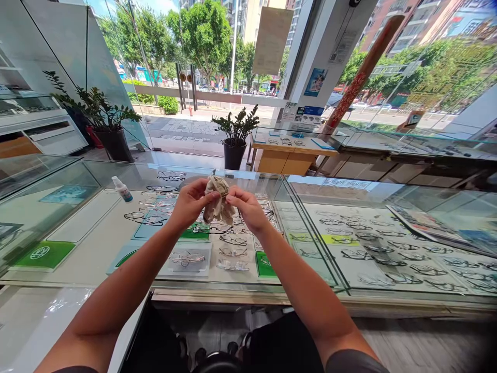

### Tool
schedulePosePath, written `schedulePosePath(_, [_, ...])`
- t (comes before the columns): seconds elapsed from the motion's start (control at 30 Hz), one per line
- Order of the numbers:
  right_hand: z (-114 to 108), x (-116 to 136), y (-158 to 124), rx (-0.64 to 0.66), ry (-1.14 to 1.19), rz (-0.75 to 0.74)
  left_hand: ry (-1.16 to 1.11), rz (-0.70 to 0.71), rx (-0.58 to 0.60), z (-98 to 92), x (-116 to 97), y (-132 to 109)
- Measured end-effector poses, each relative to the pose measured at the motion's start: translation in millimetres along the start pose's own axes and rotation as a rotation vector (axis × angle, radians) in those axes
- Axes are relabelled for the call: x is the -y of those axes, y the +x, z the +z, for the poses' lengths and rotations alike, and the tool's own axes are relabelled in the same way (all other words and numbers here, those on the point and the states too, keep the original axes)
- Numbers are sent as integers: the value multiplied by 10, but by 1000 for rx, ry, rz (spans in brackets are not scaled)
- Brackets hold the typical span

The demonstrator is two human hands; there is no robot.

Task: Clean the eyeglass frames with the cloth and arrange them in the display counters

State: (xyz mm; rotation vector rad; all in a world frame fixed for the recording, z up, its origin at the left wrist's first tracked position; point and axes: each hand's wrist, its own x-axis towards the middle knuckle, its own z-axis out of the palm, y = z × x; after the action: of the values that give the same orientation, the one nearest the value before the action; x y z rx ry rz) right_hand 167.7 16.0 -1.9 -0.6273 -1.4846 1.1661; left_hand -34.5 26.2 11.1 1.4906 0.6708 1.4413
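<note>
Long glass display counter w/ pale trays (248, 290), rows of thin metal eyeglass frames inside, R section (399, 264) & L section (233, 252). Small white spray bottle w/ blue label (122, 189) on glass top. Flat green card (44, 255) in case. Glossy open catalogue (423, 224) on R. Bg: dark leafy plant in black pot (235, 153), light-wood desk (287, 161), green street trees (198, 36) past glass front.

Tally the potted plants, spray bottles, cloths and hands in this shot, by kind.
Potted plants: 2
Spray bottle: 1
Beige cloth: 1
Hands: 2
Total: 6
</note>
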Motion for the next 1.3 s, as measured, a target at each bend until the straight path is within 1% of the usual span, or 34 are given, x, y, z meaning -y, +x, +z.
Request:
schedulePosePath(0.1, [8,6,-2,3,-19,2,-34,-2,20,17,-1,-1])
schedulePosePath(0.2, [10,10,-7,5,-13,14,-71,-37,52,35,6,-12])
schedulePosePath(0.3, [7,21,-17,33,-23,17,-79,-47,57,39,22,-23])
schedulePosePath(0.57, [16,18,-25,185,-11,22,48,-20,30,33,-29,-31])
schedulePosePath(0.67, [33,-13,-18,243,-37,14,78,-4,-3,64,-58,-61])
schedulePosePath(0.77, [60,-21,-19,275,-48,3,125,35,-37,95,-87,-94])
schedulePosePath(0.87, [80,4,-25,271,-45,0,184,94,-55,83,-123,-96])
schedulePosePath(0.93, [79,24,-28,244,-42,2,190,101,-33,42,-140,-71])
schedulePosePath(1.07, [42,36,-21,153,-6,18,106,20,111,-50,-138,2])
schedulePosePath(1.13, [23,26,-14,127,19,33,49,-9,155,-60,-116,20])
schedulePosePath(1.2, [17,13,-10,131,36,42,8,-8,153,-44,-87,19])
schedulePosePath(1.3, [39,-5,-11,165,25,41,6,8,110,-3,-46,-7])
